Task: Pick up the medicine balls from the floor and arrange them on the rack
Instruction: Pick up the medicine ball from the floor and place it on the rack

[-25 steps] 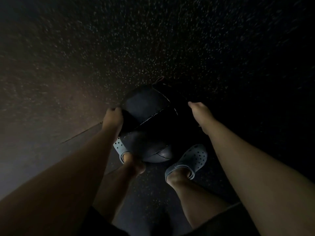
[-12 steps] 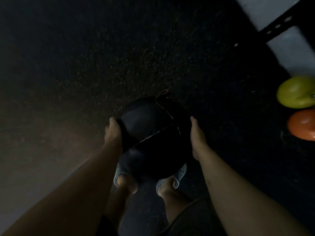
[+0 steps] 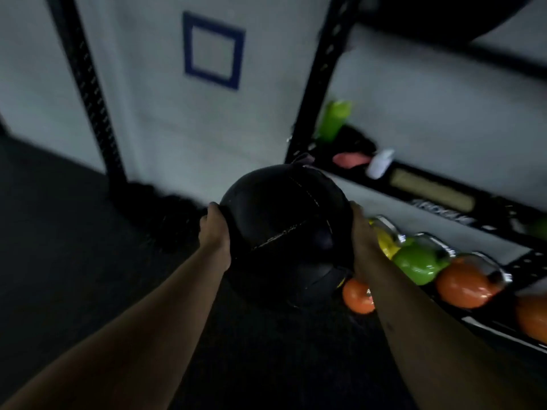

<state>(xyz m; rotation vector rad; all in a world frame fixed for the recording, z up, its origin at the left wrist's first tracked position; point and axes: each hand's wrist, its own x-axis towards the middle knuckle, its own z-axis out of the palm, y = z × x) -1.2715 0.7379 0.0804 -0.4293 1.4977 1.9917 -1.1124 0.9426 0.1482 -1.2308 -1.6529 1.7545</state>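
Observation:
A large black medicine ball (image 3: 281,229) with stitched seams is held off the floor in front of me, between both hands. My left hand (image 3: 214,229) presses its left side and my right hand (image 3: 359,235) presses its right side. The black metal rack (image 3: 322,84) stands ahead and to the right, its upright just behind the ball. A big dark ball (image 3: 444,16) rests on an upper shelf at the top right, only partly in view.
Orange (image 3: 464,284), green (image 3: 417,263) and yellow kettlebells line the rack's bottom level at right. A green bottle (image 3: 334,119), pink and white items sit on a middle shelf. A second black upright (image 3: 85,84) stands left against a white wall with a blue square (image 3: 213,50). Dark rubber floor below.
The ball has come up from floor level by my feet, and my view has swung up from the floor to the wall and rack. Both hands stay on the ball.

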